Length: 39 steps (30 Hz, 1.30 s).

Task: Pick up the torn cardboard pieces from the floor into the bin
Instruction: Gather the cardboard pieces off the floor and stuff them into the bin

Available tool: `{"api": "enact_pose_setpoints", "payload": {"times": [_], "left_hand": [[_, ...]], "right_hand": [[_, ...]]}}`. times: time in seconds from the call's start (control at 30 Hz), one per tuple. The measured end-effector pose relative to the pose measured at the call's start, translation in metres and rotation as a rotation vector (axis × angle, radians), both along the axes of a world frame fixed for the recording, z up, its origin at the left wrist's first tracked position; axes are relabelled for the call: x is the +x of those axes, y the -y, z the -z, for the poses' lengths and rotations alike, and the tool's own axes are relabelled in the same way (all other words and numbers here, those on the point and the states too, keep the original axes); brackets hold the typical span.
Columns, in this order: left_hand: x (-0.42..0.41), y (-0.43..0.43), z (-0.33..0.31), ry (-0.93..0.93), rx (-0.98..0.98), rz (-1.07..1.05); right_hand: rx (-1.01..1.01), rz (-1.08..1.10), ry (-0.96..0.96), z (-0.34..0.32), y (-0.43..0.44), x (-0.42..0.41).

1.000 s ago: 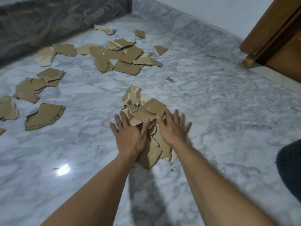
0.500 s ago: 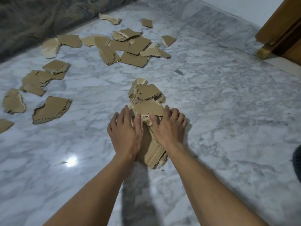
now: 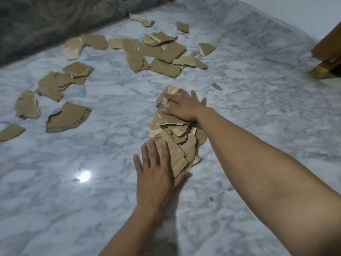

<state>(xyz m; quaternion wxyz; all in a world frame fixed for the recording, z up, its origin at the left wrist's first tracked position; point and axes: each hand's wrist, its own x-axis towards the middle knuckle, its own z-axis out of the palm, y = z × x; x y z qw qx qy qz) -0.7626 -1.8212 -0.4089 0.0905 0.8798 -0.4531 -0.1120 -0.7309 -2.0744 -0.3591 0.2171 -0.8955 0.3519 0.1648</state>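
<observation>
Nearest me, the left hand [image 3: 156,174] lies flat, fingers straight, on the near end of a heap of torn brown corrugated cardboard pieces [image 3: 177,143] on the grey-white marble floor [image 3: 258,126]. The heap's long axis runs straight away from the person. The right hand [image 3: 181,106] presses flat on its far end. Lifted by the ends alone, middle pieces could slip out, I reckon. Beyond, scattered brown scraps [image 3: 158,54] wait; no bin shows.

Home room: marble floor [image 3: 239,111], wooden door [image 3: 330,47].
</observation>
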Motion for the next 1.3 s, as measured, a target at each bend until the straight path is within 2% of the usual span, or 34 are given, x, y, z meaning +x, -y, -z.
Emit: {"api": "enact_pose_setpoints", "payload": {"times": [0.1,0.23,0.37,0.47,0.6,0.67,0.73,0.9,1.07,1.1,1.23,1.3], "left_hand": [[0.013,0.002,-0.004,-0.065,-0.027,-0.013],[0.007,0.006,-0.009,-0.068,-0.074,-0.162],[0.002,0.011,-0.022,-0.014,-0.016,-0.217],[0.001,0.022,-0.035,-0.079,0.059,-0.185],[0.011,0.032,-0.047,-0.397,0.086,-0.138],[0.018,0.033,-0.052,-0.574,0.024,-0.166],[0.021,0.034,-0.051,-0.661,-0.064,-0.253],[0.021,0.032,-0.043,-0.536,-0.221,-0.311],[0.010,0.027,-0.045,-0.551,-0.284,-0.263],[0.008,0.028,-0.046,-0.609,-0.327,-0.274],[-0.002,0.042,-0.058,-1.055,-0.432,-0.364],[-0.011,0.054,-0.065,-1.144,-0.430,-0.341]], "right_hand": [[-0.017,0.009,0.093,-0.003,-0.011,-0.025],[-0.069,0.103,0.175,0.001,-0.046,-0.073],[-0.108,0.440,0.140,0.005,-0.078,-0.107],[-0.140,0.602,0.086,0.004,-0.091,-0.118],[-0.058,0.672,0.144,0.000,-0.099,-0.113],[-0.031,0.672,0.168,-0.004,-0.104,-0.110],[-0.001,0.667,0.221,-0.007,-0.112,-0.109],[0.100,0.706,0.331,-0.003,-0.135,-0.118],[0.412,0.898,0.516,-0.008,-0.129,-0.144],[0.456,0.922,0.563,-0.010,-0.130,-0.147],[0.481,0.986,0.707,-0.025,-0.129,-0.160],[0.425,0.993,0.776,-0.042,-0.126,-0.174]]}}
